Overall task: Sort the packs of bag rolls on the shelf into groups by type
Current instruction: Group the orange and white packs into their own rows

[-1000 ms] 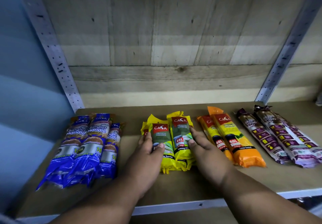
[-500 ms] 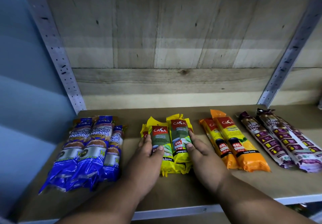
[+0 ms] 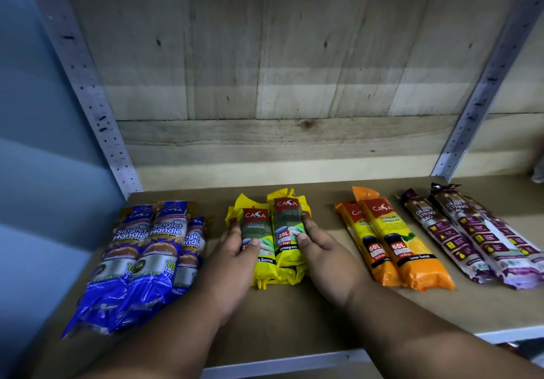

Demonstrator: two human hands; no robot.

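Four groups of bag-roll packs lie in a row on the brown shelf board (image 3: 294, 331). Blue "Singlet Handle" packs (image 3: 141, 258) are at the left, yellow 25L packs (image 3: 276, 231) in the middle, orange 60L packs (image 3: 394, 246) to their right, and purple "Draw String Bag" packs (image 3: 471, 234) at the far right. My left hand (image 3: 235, 258) presses against the left side of the yellow stack and my right hand (image 3: 321, 252) against its right side, thumbs lying on top. The stack is squeezed between both hands.
A wooden plank wall (image 3: 279, 84) backs the shelf. Perforated metal uprights stand at the left (image 3: 97, 107) and right (image 3: 482, 93). A blue wall (image 3: 35, 172) borders the left side. The shelf's pale front edge (image 3: 294, 362) runs below my forearms.
Both hands have closed in a little more on the yellow stack, drawing its packs together. The other groups have not moved on the shelf.
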